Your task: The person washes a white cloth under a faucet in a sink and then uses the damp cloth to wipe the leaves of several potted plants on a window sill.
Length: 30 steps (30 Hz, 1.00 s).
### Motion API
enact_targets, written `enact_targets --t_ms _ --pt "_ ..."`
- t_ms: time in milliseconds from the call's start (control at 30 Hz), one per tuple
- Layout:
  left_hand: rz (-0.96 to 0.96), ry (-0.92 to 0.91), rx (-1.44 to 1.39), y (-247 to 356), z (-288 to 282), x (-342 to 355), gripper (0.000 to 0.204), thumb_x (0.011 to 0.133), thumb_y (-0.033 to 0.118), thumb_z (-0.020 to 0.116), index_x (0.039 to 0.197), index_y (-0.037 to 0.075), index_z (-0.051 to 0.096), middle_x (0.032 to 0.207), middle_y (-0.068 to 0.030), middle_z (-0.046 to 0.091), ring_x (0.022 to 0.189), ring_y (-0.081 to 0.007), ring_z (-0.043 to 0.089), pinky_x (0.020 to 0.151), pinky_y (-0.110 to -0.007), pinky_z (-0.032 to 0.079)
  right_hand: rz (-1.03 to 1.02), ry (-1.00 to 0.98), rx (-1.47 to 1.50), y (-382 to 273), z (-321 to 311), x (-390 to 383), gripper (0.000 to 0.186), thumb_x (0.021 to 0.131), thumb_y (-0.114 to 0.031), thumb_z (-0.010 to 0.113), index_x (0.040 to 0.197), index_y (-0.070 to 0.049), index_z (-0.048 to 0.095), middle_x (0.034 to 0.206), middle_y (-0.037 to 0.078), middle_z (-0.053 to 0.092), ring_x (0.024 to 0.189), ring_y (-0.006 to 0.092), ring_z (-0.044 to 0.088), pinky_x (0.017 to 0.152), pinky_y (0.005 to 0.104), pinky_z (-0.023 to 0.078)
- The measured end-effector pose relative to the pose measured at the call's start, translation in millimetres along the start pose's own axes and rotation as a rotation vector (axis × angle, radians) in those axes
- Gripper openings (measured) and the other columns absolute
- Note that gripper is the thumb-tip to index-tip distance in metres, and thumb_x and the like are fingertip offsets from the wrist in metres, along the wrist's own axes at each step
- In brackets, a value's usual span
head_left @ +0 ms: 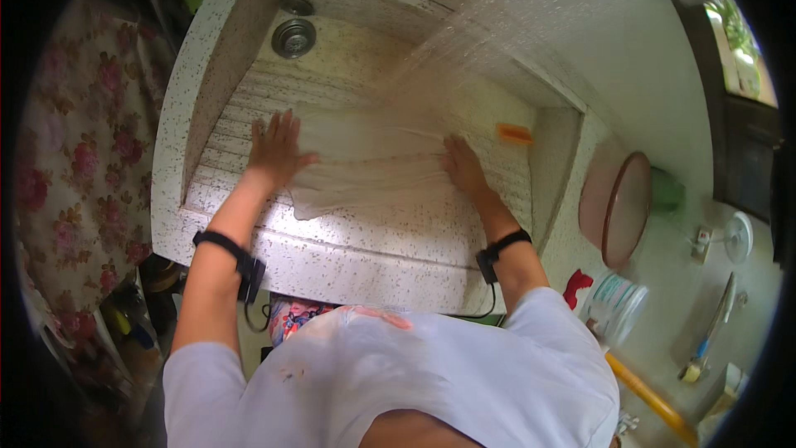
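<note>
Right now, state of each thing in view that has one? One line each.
Cloth: wet, spread flat on the ribbed washboard, water spraying onto it.
Left hand: open, pressed flat on the cloth's left edge.
Right hand: open, flat on the cloth's right edge.
Drain: unplugged, strainer showing.
Sink: wet, no standing water visible.
Pink basin: tipped on its side against the wall.
Orange brush: lying on the sink ledge, untouched.

packages: none showing | labels: none showing | signs: none showing | screens: none showing | checking sink, wall and floor alike: nothing of the kind appearing
</note>
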<state>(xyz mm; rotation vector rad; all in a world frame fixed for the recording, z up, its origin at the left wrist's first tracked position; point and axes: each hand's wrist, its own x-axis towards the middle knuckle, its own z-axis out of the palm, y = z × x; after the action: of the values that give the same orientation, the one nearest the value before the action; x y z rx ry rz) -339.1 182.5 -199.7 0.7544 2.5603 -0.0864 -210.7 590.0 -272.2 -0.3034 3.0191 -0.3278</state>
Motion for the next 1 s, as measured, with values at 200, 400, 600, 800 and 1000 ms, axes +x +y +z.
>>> enact_targets --t_ms 200,400,600,800,1000 --pt "-0.046 -0.134 0.094 14 -23 26 0.070 0.089 0.056 0.046 0.143 0.013 0.034 0.154 -0.0144 0.014 0.143 -0.0328 0.010 0.112 -0.058 0.008 0.473 0.160 0.305 -62 -58 -17 0.036 0.088 -0.020 0.062 0.116 0.001 0.056 0.114 0.019 0.059 0.091 0.0328 0.058 0.077 0.0409 0.046" --pt "0.155 0.036 -0.612 44 -101 17 0.076 0.079 0.048 0.064 0.139 0.008 0.039 0.141 -0.0175 0.040 0.132 -0.0349 0.034 0.111 -0.044 0.025 0.903 0.343 1.229 -93 -160 105 0.041 0.089 -0.026 0.060 0.118 0.001 0.056 0.096 0.011 0.065 0.086 0.0238 0.061 0.068 0.0365 0.050" --pt "0.400 0.556 -0.846 104 -134 54 0.100 0.068 0.035 0.078 0.145 0.007 0.020 0.123 -0.0135 0.055 0.119 -0.0337 0.048 0.104 -0.042 0.034 0.572 0.012 0.996 -144 -212 134 0.054 0.086 -0.042 0.061 0.119 0.001 0.057 0.105 0.017 0.063 0.089 0.0239 0.062 0.071 0.0357 0.052" --pt "0.333 0.263 -0.924 109 -94 81 0.056 0.077 0.032 0.071 0.125 0.010 0.054 0.115 -0.0136 0.064 0.107 -0.0289 0.060 0.090 -0.037 0.046 0.376 0.100 0.751 -154 -241 124 0.040 0.080 -0.038 0.070 0.090 0.000 0.066 0.065 0.009 0.058 0.060 0.0135 0.048 0.056 0.0352 0.043" --pt "0.481 0.077 -1.248 79 -25 78 0.048 0.080 0.020 0.070 0.122 0.001 0.056 0.109 -0.0138 0.066 0.099 -0.0199 0.061 0.087 -0.033 0.046 0.406 0.361 0.822 -130 -309 99 0.032 0.078 -0.032 0.071 0.080 0.000 0.068 0.069 0.006 0.064 0.064 0.0113 0.053 0.061 0.0323 0.044"
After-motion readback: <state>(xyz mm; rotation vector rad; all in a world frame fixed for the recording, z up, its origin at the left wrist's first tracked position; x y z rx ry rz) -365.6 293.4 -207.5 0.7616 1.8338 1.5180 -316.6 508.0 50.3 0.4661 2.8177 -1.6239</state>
